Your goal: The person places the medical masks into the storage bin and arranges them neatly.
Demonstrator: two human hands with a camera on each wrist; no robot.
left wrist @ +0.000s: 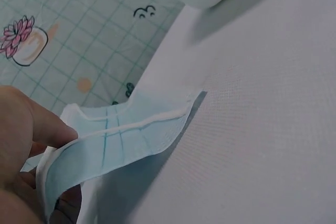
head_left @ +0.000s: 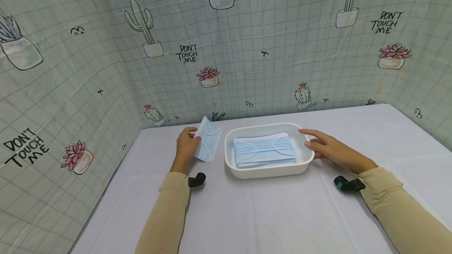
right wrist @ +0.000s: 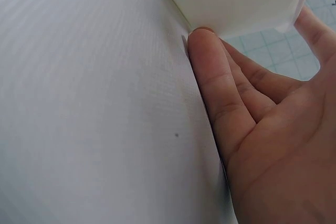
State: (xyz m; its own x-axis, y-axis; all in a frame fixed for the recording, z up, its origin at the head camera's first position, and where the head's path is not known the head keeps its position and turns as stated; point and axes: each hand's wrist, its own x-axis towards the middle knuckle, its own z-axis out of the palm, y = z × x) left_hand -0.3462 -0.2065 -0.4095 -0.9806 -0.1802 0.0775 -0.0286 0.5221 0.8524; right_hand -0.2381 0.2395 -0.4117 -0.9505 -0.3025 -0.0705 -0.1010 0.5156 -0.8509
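In the head view my left hand (head_left: 187,144) pinches a light-blue face mask (head_left: 209,140) by its left edge, left of a white plastic tray (head_left: 243,173). The left wrist view shows the mask (left wrist: 121,140) bent upward at the fingers, with its far end low over the cloth and a white ear loop along it. A stack of blue face masks (head_left: 263,150) lies flat inside the tray. My right hand (head_left: 326,148) holds the tray's right end, thumb at the rim. In the right wrist view, its lower fingers (right wrist: 215,77) lie along the outer wall.
A white cloth (head_left: 268,214) covers the table. Behind and to the left hangs a gridded curtain (head_left: 247,77) printed with cacti and lettering, close to the table's back edge. Each wrist wears a black camera (head_left: 347,184).
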